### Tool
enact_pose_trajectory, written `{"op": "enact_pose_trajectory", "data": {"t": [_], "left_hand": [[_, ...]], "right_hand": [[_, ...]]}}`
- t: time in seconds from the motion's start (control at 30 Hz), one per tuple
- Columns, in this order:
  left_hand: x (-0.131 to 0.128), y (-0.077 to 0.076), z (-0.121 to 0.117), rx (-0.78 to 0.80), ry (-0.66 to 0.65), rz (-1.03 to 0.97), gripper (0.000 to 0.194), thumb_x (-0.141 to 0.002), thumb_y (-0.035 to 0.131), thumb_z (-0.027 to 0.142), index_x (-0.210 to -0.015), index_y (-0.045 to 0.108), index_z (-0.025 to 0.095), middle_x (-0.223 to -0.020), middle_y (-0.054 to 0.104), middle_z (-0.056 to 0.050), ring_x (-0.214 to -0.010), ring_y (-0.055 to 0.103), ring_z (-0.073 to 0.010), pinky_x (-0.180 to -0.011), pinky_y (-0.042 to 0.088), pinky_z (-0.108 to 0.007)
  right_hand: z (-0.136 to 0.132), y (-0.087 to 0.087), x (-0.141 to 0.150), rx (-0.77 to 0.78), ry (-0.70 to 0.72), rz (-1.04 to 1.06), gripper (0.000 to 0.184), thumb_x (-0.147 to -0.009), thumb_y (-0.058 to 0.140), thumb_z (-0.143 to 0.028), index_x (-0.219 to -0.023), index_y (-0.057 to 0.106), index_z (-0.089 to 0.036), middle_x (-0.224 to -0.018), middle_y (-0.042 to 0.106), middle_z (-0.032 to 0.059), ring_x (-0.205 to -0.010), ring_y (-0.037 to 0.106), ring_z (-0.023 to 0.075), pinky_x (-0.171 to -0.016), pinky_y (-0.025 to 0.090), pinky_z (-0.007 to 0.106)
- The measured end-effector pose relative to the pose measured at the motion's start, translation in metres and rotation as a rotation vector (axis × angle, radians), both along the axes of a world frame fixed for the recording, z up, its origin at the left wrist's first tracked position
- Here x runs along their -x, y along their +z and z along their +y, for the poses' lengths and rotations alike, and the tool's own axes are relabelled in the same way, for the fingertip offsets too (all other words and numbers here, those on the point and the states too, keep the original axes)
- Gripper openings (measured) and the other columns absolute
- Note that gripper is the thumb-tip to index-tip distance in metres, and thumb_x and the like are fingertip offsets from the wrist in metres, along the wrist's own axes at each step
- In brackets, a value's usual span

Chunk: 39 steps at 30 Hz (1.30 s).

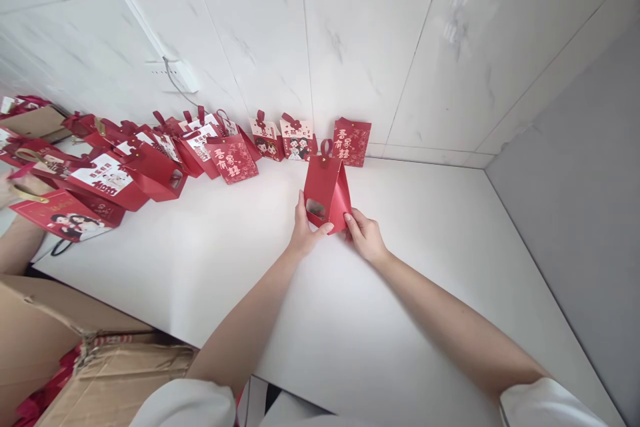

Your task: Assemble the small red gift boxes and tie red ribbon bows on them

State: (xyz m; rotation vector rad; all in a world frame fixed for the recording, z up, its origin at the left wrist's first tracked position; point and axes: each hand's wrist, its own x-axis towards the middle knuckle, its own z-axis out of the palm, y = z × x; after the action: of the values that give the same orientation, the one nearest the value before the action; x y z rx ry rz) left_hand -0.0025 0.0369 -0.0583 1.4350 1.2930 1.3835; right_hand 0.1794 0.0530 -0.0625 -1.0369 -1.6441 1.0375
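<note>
A small red gift box (pixel 327 188) with a loop handle on top and a clear window in its side stands upright on the white table (pixel 410 267). My left hand (pixel 306 225) grips its lower left side, thumb across the front below the window. My right hand (pixel 364 233) pinches its lower right corner. Both hands are closed on the box.
Several more red gift boxes (pixel 233 157) stand in a row along the marble-tiled wall and pile up at the far left (pixel 105 180). Brown cardboard cartons (pixel 100 373) sit below the table's left front edge. A grey panel (pixel 575 200) bounds the table's right side.
</note>
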Motion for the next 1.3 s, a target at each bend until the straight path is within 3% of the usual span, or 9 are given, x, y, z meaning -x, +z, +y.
{"op": "enact_pose_trajectory", "data": {"t": [0.13,0.37,0.6,0.8,0.93,1.03,1.13,1.23,1.3], "left_hand": [[0.000,0.003,-0.006,-0.061,-0.016,0.291,0.134,-0.059,0.085,0.046,-0.152,-0.010,0.031,-0.148,0.032,-0.016,-0.139,0.033,-0.0343,-0.114,0.023,-0.052],[-0.006,0.011,-0.014,-0.228,0.048,0.433,0.129,-0.064,0.081,0.047,-0.152,-0.012,0.028,-0.158,0.015,-0.018,-0.146,0.016,-0.0350,-0.116,0.023,-0.051],[-0.011,0.008,-0.019,-0.385,-0.105,0.530,0.114,-0.068,0.078,0.047,-0.153,0.005,0.023,-0.154,0.028,-0.019,-0.143,0.027,-0.0365,-0.116,0.024,-0.052],[-0.008,0.014,-0.021,-0.377,-0.084,0.443,0.085,-0.081,0.065,0.044,-0.151,0.021,0.022,-0.153,0.032,-0.016,-0.143,0.028,-0.0345,-0.117,0.024,-0.052],[-0.011,0.015,-0.021,-0.235,-0.029,0.403,0.098,-0.078,0.069,0.044,-0.153,0.011,0.025,-0.157,0.023,-0.015,-0.144,0.023,-0.0347,-0.117,0.023,-0.053],[-0.015,0.010,-0.016,-0.067,0.059,0.226,0.116,-0.072,0.076,0.043,-0.153,-0.006,0.029,-0.159,0.012,-0.015,-0.145,0.020,-0.0346,-0.113,0.030,-0.054],[-0.015,0.004,-0.010,-0.011,0.096,0.063,0.129,-0.064,0.082,0.042,-0.151,-0.013,0.032,-0.158,0.010,-0.015,-0.144,0.022,-0.0335,-0.109,0.038,-0.050],[-0.011,0.001,-0.006,-0.039,0.143,0.033,0.123,-0.065,0.080,0.043,-0.153,-0.005,0.031,-0.155,0.019,-0.014,-0.140,0.030,-0.0313,-0.106,0.043,-0.046],[-0.007,0.002,-0.004,-0.029,0.152,-0.044,0.101,-0.072,0.071,0.048,-0.153,0.013,0.029,-0.150,0.032,-0.013,-0.135,0.039,-0.0309,-0.103,0.045,-0.046]], "right_hand": [[0.005,-0.002,-0.003,0.043,-0.034,0.043,0.043,-0.094,0.034,-0.062,-0.103,0.058,-0.027,-0.054,0.061,-0.0017,-0.051,0.062,0.0214,-0.061,0.053,0.036],[0.017,-0.010,-0.004,0.174,-0.009,0.246,0.044,-0.091,0.039,-0.061,-0.110,0.056,-0.026,-0.061,0.065,-0.0005,-0.055,0.063,0.0219,-0.060,0.055,0.039],[0.026,-0.009,-0.009,0.110,-0.016,0.429,0.036,-0.080,0.062,-0.041,-0.112,0.062,-0.024,-0.115,0.068,0.0062,-0.106,0.062,0.0286,-0.094,0.049,0.050],[0.025,-0.012,-0.007,0.058,-0.070,0.467,0.031,-0.084,0.056,-0.037,-0.112,0.058,-0.024,-0.116,0.065,0.0061,-0.108,0.060,0.0260,-0.096,0.047,0.046],[0.024,-0.012,-0.009,0.016,-0.136,0.444,0.023,-0.088,0.053,-0.041,-0.106,0.053,-0.027,-0.109,0.064,0.0041,-0.097,0.062,0.0221,-0.087,0.051,0.041],[0.022,-0.010,-0.008,0.018,-0.073,0.398,0.023,-0.088,0.056,-0.045,-0.099,0.050,-0.027,-0.103,0.063,0.0051,-0.087,0.063,0.0207,-0.079,0.053,0.039],[0.018,-0.009,-0.004,-0.004,0.002,0.362,0.025,-0.086,0.060,-0.047,-0.097,0.050,-0.026,-0.109,0.061,0.0070,-0.096,0.063,0.0220,-0.082,0.054,0.040],[0.012,-0.007,-0.002,-0.033,0.069,0.327,0.025,-0.086,0.062,-0.044,-0.099,0.051,-0.026,-0.107,0.060,0.0063,-0.099,0.063,0.0224,-0.084,0.054,0.041],[0.008,-0.003,-0.002,-0.105,0.095,0.253,0.023,-0.087,0.062,-0.042,-0.101,0.054,-0.026,-0.109,0.059,0.0069,-0.103,0.061,0.0233,-0.091,0.052,0.043]]}}
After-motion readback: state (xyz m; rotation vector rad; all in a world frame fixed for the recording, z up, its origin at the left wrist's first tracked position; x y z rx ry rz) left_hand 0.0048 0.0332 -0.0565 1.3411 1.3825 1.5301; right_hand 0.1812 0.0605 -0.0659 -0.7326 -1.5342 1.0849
